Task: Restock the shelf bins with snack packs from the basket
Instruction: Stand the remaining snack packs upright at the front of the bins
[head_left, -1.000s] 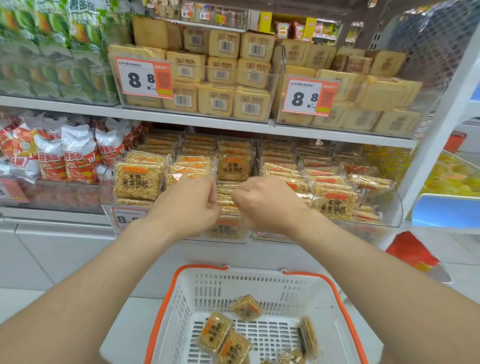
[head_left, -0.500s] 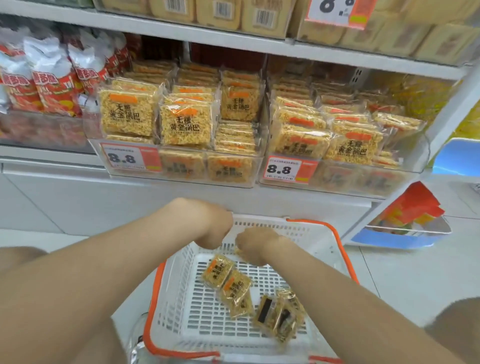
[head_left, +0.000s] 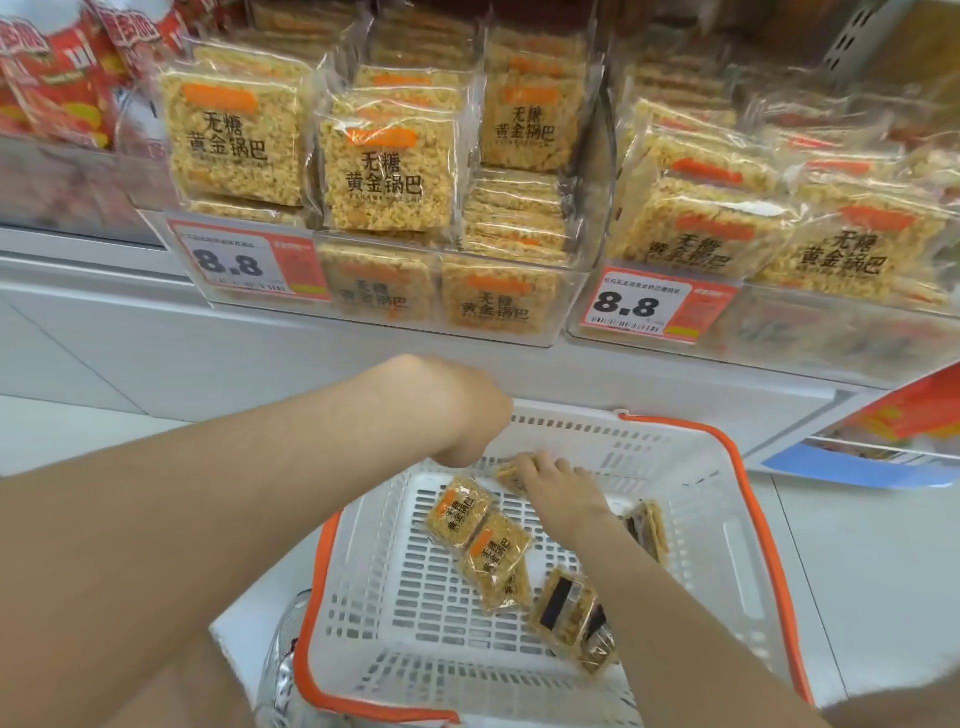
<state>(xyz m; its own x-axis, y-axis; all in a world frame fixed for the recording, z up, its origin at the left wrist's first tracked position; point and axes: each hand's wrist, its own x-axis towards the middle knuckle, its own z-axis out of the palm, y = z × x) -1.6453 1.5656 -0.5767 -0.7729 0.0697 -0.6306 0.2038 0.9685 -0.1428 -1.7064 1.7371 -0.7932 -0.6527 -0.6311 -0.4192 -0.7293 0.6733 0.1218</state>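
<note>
Closest in, a white slotted plastic basket (head_left: 649, 452) with an orange rim, down on pale floor tiles (head_left: 857, 545). Flat on its perforated bottom, two small clear-wrapped rice-crisp packs (head_left: 460, 517), overlapped, labels up. Just right of those, another pack (head_left: 563, 613) flipped over, dark label showing. One more (head_left: 652, 525) up on edge, tight beside the right forearm. Bare grid open along the near and left sides of the basket.

Right hand (head_left: 556, 488) deep inside by the far wall, fingers (head_left: 535, 462) bent down over a fifth pack (head_left: 508, 475) and clamped on its edge, most of that pack hidden beneath. Left hand (head_left: 467, 415) hanging over the far-left rim, wrist bent, fingers tucked out of sight. Cannot tell whether apart or closed.

Beyond, above a white shelf base panel (head_left: 156, 353), two clear hard-plastic shelf bins: left bin (head_left: 519, 332) and right bin (head_left: 779, 338), side by side. Both packed with the same crinkly square packs, some upright and facing out, others stacked flat. In the left bin, a lower flat stack at the right with a little room above it. Red-and-white price tags (head_left: 249, 265) reading 8.8 on each front.

Farthest left, glossy red-and-white snack bags (head_left: 57, 78).
</note>
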